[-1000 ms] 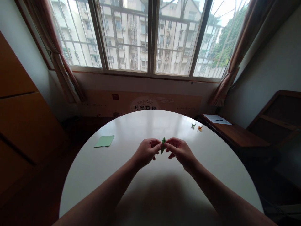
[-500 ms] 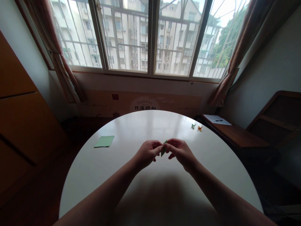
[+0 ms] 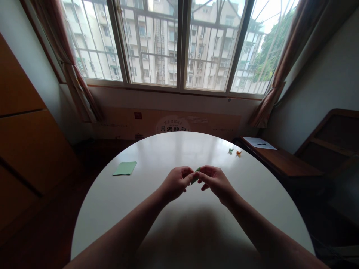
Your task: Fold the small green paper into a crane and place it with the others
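Between my two hands, above the white round table, is a small folded green paper. My left hand pinches it from the left with thumb and fingers. From the right, my right hand closes its thumb and index finger on the same piece. Fingers cover much of the paper, so its exact folded shape is hidden. A stack of square green paper lies to the left on the table. Toward the back right sit a small green origami bird and an orange origami bird.
Beyond the table's right edge stands a wooden bench-like surface with a white sheet and a dark pen on it. A wooden cabinet is at the left. Barred windows fill the back wall.
The folded paper has tilted slightly between my fingers, and less of it shows now. Both hands stay in nearly the same place, still pinching it.
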Demonstrator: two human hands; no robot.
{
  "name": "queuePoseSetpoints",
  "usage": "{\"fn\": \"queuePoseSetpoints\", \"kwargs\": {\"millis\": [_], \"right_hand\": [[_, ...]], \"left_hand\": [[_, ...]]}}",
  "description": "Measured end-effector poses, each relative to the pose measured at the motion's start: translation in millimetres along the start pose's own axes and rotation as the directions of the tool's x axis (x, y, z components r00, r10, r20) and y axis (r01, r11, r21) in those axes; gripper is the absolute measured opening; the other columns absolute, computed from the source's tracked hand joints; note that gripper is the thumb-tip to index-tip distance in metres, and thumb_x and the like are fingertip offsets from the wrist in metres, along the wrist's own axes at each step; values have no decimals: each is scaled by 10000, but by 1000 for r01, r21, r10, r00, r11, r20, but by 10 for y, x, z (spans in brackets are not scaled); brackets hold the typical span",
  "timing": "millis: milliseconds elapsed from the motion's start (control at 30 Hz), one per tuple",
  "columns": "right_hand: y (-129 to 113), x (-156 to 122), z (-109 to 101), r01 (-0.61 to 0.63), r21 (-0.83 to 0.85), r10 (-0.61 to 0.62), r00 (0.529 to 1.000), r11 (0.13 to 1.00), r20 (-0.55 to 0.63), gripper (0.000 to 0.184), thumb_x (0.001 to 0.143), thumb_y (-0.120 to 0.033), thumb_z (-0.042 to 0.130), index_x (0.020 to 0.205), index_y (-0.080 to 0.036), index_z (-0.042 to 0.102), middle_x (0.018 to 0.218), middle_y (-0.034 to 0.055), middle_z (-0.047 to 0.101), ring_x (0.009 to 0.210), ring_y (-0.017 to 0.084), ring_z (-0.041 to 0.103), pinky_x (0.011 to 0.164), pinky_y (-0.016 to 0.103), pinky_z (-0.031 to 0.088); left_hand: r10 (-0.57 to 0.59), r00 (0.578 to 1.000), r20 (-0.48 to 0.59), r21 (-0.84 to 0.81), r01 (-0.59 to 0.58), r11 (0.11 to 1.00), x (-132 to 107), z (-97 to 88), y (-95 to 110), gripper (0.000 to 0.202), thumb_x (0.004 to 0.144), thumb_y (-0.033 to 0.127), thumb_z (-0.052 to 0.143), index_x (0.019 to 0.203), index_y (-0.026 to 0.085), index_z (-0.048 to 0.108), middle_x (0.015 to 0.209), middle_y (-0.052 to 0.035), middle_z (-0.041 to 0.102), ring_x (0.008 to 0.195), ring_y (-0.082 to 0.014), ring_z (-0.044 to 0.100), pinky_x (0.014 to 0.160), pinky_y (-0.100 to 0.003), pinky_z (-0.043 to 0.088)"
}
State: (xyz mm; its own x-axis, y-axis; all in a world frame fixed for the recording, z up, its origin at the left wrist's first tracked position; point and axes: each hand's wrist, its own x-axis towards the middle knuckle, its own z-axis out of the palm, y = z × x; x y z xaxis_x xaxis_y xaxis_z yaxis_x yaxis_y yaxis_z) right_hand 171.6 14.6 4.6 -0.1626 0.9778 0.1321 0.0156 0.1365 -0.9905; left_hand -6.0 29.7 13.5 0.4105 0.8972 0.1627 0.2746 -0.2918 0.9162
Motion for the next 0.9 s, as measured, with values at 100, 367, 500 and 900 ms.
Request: {"fn": "queuePoseSetpoints", "kwargs": {"millis": [100,367,500,900], "right_hand": [[-2,0,2,7,6,-7,1000,1000,-8,310,755,-452,768,816,-155,705,744,45,669,695,178,616,512,251,503],[-37,-3,-5,-2,116,7,999,993,-36,309,730,-455,783,823,-167,720,771,56,685,705,182,613,526,263,518],[-41,5,-5,9,155,-5,1000,988,-27,313,719,-459,799,820,-171,726,761,51,681,702,183,608,535,274,520],[31,34,-19,55,161,-52,998,985,-23,311,729,-465,796,841,-181,736,765,55,686,689,182,602,520,275,523]], "left_hand": [[13,1000,-24,-7,-13,1000,1,-5,7,329,837,448,648,782,125,685,666,-21,619,541,-112,536,440,-210,457],[9,996,-84,-96,-17,995,-14,-25,63,235,800,336,651,850,122,735,732,-42,688,581,-121,573,440,-198,467],[43,996,-80,-100,-51,994,-30,-32,85,243,798,339,670,865,118,747,738,-51,702,586,-125,578,434,-194,463],[78,991,-111,5,-78,997,-28,-42,80,219,817,325,662,838,130,758,755,-57,737,576,-129,595,447,-196,464]]}}
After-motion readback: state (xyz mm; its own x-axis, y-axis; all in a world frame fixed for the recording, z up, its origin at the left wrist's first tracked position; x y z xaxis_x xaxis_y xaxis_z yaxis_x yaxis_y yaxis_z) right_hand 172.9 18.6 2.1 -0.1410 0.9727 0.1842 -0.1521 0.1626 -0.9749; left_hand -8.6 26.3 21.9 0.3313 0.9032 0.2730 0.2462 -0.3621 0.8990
